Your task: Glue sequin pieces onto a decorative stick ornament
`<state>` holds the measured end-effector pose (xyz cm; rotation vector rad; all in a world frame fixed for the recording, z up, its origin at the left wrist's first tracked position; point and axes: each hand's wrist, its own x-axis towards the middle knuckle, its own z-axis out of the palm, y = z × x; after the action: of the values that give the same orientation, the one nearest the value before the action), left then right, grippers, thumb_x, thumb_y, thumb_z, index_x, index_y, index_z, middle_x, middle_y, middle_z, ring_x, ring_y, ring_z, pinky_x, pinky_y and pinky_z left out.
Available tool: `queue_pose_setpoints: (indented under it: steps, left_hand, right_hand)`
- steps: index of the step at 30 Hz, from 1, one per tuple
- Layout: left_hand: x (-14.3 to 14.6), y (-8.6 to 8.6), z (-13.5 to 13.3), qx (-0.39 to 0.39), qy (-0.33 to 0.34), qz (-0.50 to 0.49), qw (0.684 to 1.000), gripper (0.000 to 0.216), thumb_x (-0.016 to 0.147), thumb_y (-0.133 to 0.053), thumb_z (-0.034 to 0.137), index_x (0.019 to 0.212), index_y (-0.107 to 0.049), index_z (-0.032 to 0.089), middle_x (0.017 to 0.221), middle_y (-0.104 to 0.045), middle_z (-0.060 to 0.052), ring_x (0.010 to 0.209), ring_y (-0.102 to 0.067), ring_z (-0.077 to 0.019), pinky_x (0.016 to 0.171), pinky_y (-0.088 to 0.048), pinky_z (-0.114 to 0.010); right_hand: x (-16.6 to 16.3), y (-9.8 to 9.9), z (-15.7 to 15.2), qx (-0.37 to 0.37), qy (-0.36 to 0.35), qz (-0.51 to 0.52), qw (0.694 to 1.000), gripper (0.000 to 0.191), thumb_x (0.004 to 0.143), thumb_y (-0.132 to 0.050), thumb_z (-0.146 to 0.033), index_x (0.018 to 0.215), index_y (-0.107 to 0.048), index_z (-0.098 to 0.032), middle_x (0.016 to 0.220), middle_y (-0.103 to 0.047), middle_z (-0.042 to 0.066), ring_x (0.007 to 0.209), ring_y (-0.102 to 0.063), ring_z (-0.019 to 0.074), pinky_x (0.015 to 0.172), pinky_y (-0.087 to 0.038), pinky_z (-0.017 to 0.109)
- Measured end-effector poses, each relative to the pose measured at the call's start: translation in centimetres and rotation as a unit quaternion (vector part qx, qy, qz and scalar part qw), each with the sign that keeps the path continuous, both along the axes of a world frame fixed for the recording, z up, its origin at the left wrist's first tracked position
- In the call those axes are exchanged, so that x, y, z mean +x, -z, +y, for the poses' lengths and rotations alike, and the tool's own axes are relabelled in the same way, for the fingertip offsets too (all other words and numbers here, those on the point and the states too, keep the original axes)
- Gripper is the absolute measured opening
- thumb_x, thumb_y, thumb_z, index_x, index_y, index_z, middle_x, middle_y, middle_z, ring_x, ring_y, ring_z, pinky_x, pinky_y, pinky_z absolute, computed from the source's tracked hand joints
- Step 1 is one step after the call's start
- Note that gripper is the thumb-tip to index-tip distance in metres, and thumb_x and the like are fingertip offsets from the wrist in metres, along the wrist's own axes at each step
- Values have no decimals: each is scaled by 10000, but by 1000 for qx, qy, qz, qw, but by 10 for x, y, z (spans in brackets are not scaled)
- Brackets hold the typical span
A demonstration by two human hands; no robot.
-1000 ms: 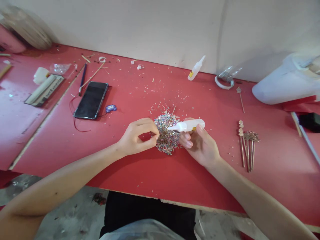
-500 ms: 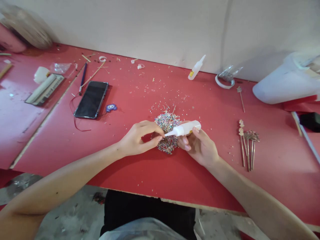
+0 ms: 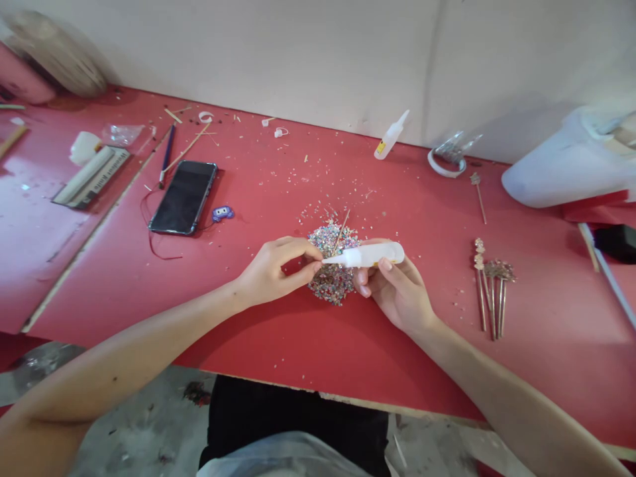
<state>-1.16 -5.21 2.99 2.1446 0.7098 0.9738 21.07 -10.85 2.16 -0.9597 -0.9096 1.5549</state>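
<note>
My right hand (image 3: 397, 288) is closed around a white glue bottle (image 3: 375, 254), which lies almost level with its thin nozzle pointing left. The nozzle tip reaches the fingertips of my left hand (image 3: 283, 268). Thumb and forefinger of that hand are pinched together; whatever is between them is too small to make out. Below both hands a pile of small glittering beads or chips (image 3: 332, 288) lies on the red table (image 3: 318, 338). A thin stick (image 3: 340, 232) slants up out of the pile.
A phone (image 3: 183, 197) and a purple charm (image 3: 222, 212) lie left. A second glue bottle (image 3: 391, 136) stands near the wall, beside a tape roll (image 3: 447, 163). Several decorated sticks (image 3: 493, 298) lie right, before a white container (image 3: 561, 162). A long box (image 3: 92, 177) lies far left.
The glue bottle has tipped from a slant to nearly level, its nozzle shifting slightly up and left. My left fingertips have risen a little.
</note>
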Motion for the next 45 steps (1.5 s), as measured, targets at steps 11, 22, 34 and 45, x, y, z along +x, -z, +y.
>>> queue_pose_setpoints:
  steps: [11, 22, 34, 45]
  left_hand:
    - [-2, 4, 4, 5, -1, -18, 1000, 80, 858, -590, 134, 792, -630, 157, 727, -669, -18, 694, -610, -109, 694, -482, -229]
    - [-3, 1, 3, -62, 9, -47, 997, 118, 819, -580, 89, 722, -593, 156, 704, -606, 3, 672, -566, -95, 669, -456, -220]
    - [-3, -1, 3, -58, -21, -17, 998, 118, 881, -556, 147, 786, -624, 157, 743, -650, -10, 695, -601, -96, 697, -478, -216]
    - [-4, 0, 2, -11, 10, 18, 1000, 81, 904, -541, 181, 930, -616, 164, 776, -670, -7, 717, -616, -104, 734, -487, -236]
  right_hand:
    - [1, 5, -4, 54, 1, -42, 998, 239, 887, -634, -369, 1101, -591, -271, 727, -642, -7, 589, -578, 127, 544, -491, 287]
    - [1, 10, -8, 133, -14, -56, 989, 272, 908, -616, -307, 1173, -558, -291, 798, -683, 5, 620, -623, 139, 603, -550, 328]
    - [4, 6, -1, 56, 37, -51, 996, 289, 862, -650, -412, 1092, -591, -247, 715, -638, 4, 586, -566, 128, 510, -492, 268]
    - [2, 4, -1, 63, 5, -20, 998, 254, 875, -645, -370, 1089, -598, -241, 710, -658, -1, 565, -581, 115, 528, -489, 265]
